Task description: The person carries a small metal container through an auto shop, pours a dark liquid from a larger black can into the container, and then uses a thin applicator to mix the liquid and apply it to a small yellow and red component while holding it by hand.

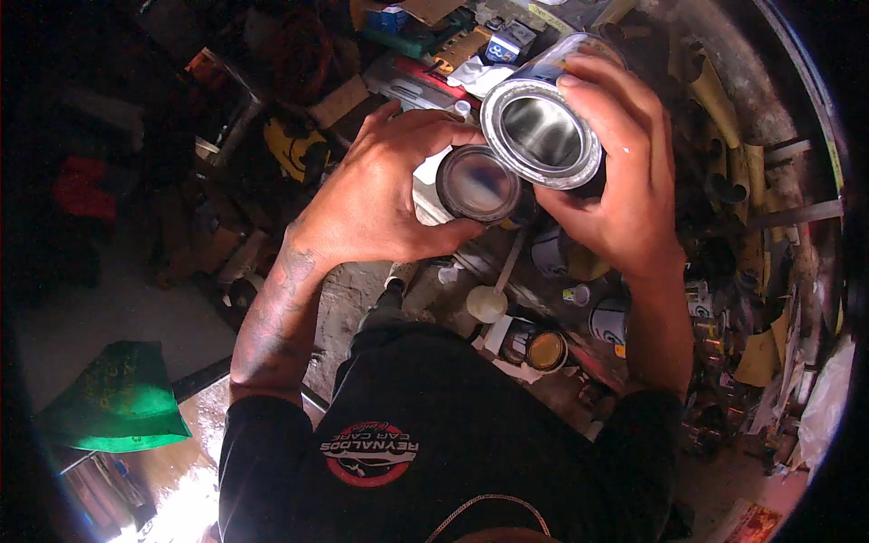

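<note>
In my right hand is a silver metal paint can, tipped so that its open mouth and shiny inner wall face me. The fingers wrap over its far side, with the thumb underneath. Just left of the can's mouth, my left hand grips a round, dark-rimmed can lid by its edge, between thumb and fingers. The lid's upper edge overlaps or touches the can's rim in this view; I cannot tell which. Its face is greyish and reflective.
Below my hands are a long-handled white round scoop, an open can with amber contents and a white-labelled can. A small blue box lies on the cluttered far surface. Green sheeting is at lower left.
</note>
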A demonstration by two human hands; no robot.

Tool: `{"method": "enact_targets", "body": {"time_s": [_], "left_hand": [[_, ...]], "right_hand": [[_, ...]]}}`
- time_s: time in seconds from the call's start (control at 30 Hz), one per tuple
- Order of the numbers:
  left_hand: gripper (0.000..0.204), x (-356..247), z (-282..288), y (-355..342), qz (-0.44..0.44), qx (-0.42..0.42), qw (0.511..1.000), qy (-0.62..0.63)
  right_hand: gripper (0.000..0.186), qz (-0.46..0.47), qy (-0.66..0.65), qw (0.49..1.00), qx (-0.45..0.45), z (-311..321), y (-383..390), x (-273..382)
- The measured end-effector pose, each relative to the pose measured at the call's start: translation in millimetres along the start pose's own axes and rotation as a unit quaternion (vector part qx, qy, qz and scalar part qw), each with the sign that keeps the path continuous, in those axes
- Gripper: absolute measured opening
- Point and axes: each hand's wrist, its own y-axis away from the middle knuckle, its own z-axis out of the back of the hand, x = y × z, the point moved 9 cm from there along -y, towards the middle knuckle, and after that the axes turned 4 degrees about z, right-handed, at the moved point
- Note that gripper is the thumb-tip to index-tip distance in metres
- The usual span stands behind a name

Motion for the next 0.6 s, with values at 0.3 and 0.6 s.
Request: {"method": "enact_targets", "body": {"time_s": [0.3,0.6], "left_hand": [[0.071,-1.3,-0.4,-1.1,-0.002,0.000,1.000,-0.001],[0.072,1.1,-1.1,-1.6,0.002,0.003,1.000,0.005]], "right_hand": [[0.081,-0.001,-0.001,1.000,0.001,0.6,0.9,-0.2],[0.081,0.000,-0.005,1.000,0.000,-0.8,2.7,-1.8]]}}
